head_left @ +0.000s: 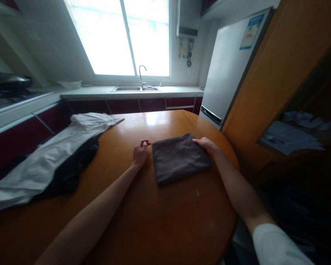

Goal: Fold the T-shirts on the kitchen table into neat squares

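A dark grey cloth, folded into a flat rectangle, lies on the wooden table. My right hand grips its far right corner, with the thumb on top and the other fingers mostly hidden. Just beside the far left corner is my left hand, its fingers curled in and pressed together. Those fingertips come right up to the cloth's corner; whether they pinch a bit of it cannot be made out.
White clothing lies spread at the table's left, over black clothing. Beyond the table are a counter with a sink and tap, and a fridge. An orange wooden cabinet stands at the right.
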A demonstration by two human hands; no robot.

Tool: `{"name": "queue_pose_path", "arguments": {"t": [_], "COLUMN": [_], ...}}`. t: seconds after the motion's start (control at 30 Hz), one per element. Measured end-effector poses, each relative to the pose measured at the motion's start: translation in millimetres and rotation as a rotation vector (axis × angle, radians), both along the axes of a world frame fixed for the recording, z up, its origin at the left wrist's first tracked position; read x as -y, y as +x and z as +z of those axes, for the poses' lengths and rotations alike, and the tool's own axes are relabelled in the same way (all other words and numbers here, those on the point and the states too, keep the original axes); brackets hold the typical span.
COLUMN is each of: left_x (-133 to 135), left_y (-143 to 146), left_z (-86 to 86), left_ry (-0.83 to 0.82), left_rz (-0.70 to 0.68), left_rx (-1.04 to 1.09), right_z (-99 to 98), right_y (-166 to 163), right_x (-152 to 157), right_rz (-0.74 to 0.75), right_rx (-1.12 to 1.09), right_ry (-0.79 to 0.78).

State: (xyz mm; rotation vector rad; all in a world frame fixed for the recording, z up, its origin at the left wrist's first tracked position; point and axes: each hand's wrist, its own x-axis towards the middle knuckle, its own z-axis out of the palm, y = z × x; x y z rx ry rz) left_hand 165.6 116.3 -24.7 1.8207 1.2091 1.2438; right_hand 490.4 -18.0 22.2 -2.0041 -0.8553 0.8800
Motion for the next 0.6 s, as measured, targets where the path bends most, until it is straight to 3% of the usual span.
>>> {"name": "queue_pose_path", "arguments": {"t": [0.37,0.6], "left_x": [1.7,3.5], "left_y": [-3.0,-2.6], "left_z": [2.2,4.1], "left_ry": [0.016,0.007], "left_rz": [-0.007,-0.017], "left_rx": [-0.056,-0.065], "right_z": [6.8,18.3], "right_y": [-0.8,44.5], "right_x": [-2.2,-7.6], "right_rz": [0.013,-0.005], "right_rx": [-0.179,-0.184], "right_ry": [0.026,-0.039]}}
